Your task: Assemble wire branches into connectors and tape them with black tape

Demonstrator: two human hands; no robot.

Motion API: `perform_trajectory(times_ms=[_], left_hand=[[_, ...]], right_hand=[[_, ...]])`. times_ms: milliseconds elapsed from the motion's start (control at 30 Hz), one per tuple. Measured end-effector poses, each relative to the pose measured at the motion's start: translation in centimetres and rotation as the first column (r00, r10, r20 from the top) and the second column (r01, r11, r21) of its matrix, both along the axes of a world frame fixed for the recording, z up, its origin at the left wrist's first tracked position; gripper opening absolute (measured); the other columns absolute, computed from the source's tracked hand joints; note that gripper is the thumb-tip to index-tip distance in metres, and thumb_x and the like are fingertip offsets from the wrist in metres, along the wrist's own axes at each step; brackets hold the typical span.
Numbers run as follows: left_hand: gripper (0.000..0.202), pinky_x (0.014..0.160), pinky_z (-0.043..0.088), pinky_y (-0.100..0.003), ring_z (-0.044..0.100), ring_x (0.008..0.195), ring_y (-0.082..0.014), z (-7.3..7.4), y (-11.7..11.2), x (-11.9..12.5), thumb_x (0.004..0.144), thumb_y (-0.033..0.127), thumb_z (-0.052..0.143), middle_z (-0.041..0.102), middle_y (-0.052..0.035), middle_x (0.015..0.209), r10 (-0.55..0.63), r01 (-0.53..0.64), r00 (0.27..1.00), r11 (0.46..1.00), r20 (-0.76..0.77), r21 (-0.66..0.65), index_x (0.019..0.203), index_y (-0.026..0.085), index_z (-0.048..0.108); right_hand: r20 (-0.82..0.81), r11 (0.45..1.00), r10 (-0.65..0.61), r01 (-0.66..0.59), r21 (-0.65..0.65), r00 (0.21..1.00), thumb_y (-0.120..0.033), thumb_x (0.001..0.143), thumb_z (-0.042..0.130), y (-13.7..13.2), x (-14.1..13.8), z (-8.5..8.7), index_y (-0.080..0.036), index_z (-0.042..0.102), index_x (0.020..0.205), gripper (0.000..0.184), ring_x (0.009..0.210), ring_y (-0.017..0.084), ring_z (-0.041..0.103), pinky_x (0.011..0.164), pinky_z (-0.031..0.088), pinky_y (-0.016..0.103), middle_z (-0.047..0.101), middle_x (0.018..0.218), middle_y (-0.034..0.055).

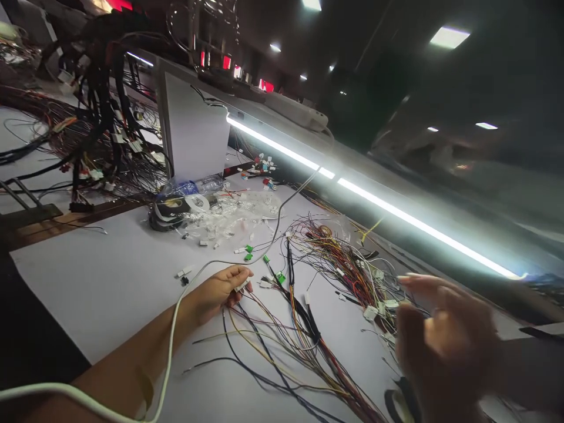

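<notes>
My left hand (pixel 218 289) is closed on a white connector (pixel 242 285), pinched between thumb and fingers. Thin wires run from it down to the right, toward a wire harness (pixel 314 329) lying on the white tabletop. Loose wire ends fan out below my left hand. Raised at the right, my right hand (pixel 449 341) is smeared by motion; whether its fingers hold anything is not visible. Beyond it lies a thick bundle of coloured wires (pixel 348 261) with white connectors. Green connectors (pixel 281 277) sit just past my left hand.
A white cable (pixel 176 317) crosses over my left forearm. Clear plastic bags (pixel 247 208) and tape rolls (pixel 170 207) lie toward the back. A lit tube lamp (pixel 396 212) spans the rear. Dark harnesses (pixel 99 106) hang at the left. Another tape roll (pixel 399 405) lies near my right hand.
</notes>
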State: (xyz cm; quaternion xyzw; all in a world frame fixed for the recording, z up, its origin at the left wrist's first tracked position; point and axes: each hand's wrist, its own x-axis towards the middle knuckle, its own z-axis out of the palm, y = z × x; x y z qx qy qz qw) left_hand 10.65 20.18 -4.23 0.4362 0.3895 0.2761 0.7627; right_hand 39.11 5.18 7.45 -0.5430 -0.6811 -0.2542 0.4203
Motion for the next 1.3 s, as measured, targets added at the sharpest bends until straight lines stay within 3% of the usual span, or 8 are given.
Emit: perform_trajectory(times_ms=[100, 233, 500, 667, 933, 1100, 1233, 1300], left_hand=[[0.040, 0.049, 0.034, -0.022, 0.049, 0.057, -0.0087, -0.2, 0.1, -0.1, 0.080, 0.039, 0.068, 0.066, -0.0069, 0.092, 0.007, -0.005, 0.999, 0.999, 0.050, -0.034, 0.114, 0.019, 0.060], [0.037, 0.050, 0.037, -0.021, 0.047, 0.055, -0.0072, -0.4, 0.3, -0.1, 0.084, 0.036, 0.065, 0.065, -0.0075, 0.091, 0.017, 0.008, 0.987, 0.988, 0.160, -0.157, 0.115, 0.016, 0.061], [0.029, 0.046, 0.038, -0.017, 0.050, 0.055, -0.0058, -0.3, 0.5, -0.1, 0.085, 0.027, 0.065, 0.063, -0.0071, 0.090, 0.049, 0.018, 0.973, 0.958, 0.227, -0.287, 0.111, 0.014, 0.063], [0.026, 0.047, 0.040, -0.017, 0.050, 0.055, -0.0062, -0.4, 0.6, 0.0, 0.085, 0.025, 0.064, 0.062, -0.0062, 0.086, 0.041, 0.032, 0.968, 0.960, 0.249, -0.279, 0.109, 0.015, 0.063], [0.022, 0.047, 0.041, -0.017, 0.052, 0.057, -0.0076, 0.0, 0.7, 0.2, 0.084, 0.023, 0.066, 0.063, -0.0059, 0.086, 0.067, -0.007, 0.972, 0.966, 0.225, -0.257, 0.104, 0.017, 0.061], [0.027, 0.047, 0.041, -0.014, 0.051, 0.055, -0.0052, 0.3, 0.4, 0.4, 0.076, 0.020, 0.075, 0.065, -0.0024, 0.084, 0.018, -0.008, 0.986, 0.998, 0.163, -0.064, 0.098, 0.019, 0.059], [0.029, 0.051, 0.045, -0.015, 0.053, 0.058, -0.0061, 0.7, 0.3, 0.3, 0.073, 0.018, 0.077, 0.064, -0.0012, 0.082, -0.019, 0.013, 0.986, 0.999, 0.167, 0.036, 0.098, 0.018, 0.063], [0.030, 0.051, 0.046, -0.016, 0.053, 0.057, -0.0070, 0.9, 0.4, 0.4, 0.071, 0.019, 0.079, 0.063, 0.0003, 0.077, -0.006, 0.004, 0.986, 1.000, 0.165, 0.014, 0.097, 0.019, 0.064]], right_hand=[[0.042, 0.957, 0.177, -0.162, -0.239, 0.983, -0.014, 0.090, 0.056, 1.4, -3.4, -3.1, -0.024, 0.056, 0.113, 0.025, 0.084, 0.016, 0.065, 0.072, 0.053, 0.032, 0.067, 0.092, 0.0052], [-0.004, 0.873, 0.243, -0.221, -0.435, 0.970, -0.016, 0.092, 0.050, 1.7, -7.0, -7.8, -0.021, 0.056, 0.117, 0.026, 0.084, 0.017, 0.064, 0.072, 0.052, 0.031, 0.068, 0.097, 0.0078], [0.182, 0.874, 0.247, -0.138, -0.466, 0.952, -0.011, 0.089, 0.047, -1.4, -6.9, -13.3, -0.018, 0.055, 0.127, 0.039, 0.110, 0.022, 0.060, 0.089, 0.050, 0.040, 0.066, 0.118, 0.0122], [0.189, 0.908, 0.193, -0.102, -0.406, 0.963, -0.005, 0.084, 0.045, -5.3, -6.4, -13.5, -0.024, 0.063, 0.117, 0.042, 0.125, 0.025, 0.052, 0.096, 0.046, 0.046, 0.058, 0.132, 0.0106], [0.079, 0.854, 0.346, -0.279, -0.440, 0.935, -0.019, 0.096, 0.045, -9.2, -8.6, -13.2, -0.020, 0.064, 0.113, 0.025, 0.092, 0.015, 0.067, 0.079, 0.054, 0.027, 0.073, 0.102, 0.0057], [-0.119, 0.850, 0.262, -0.287, -0.443, 0.958, -0.009, 0.092, 0.044, -5.1, -10.4, -11.4, -0.017, 0.051, 0.128, 0.038, 0.099, 0.017, 0.062, 0.086, 0.052, 0.031, 0.068, 0.108, 0.0088], [-0.026, 0.894, 0.012, -0.022, -0.447, 1.000, -0.019, 0.092, 0.049, 1.2, -13.2, -10.8, -0.015, 0.048, 0.132, 0.040, 0.122, 0.027, 0.049, 0.098, 0.045, 0.045, 0.054, 0.132, 0.0166], [0.053, 0.843, -0.074, 0.091, -0.531, 0.996, -0.027, 0.094, 0.050, 3.8, -14.3, -11.6, -0.011, 0.042, 0.136, 0.045, 0.117, 0.028, 0.052, 0.091, 0.048, 0.043, 0.054, 0.130, 0.0204]])
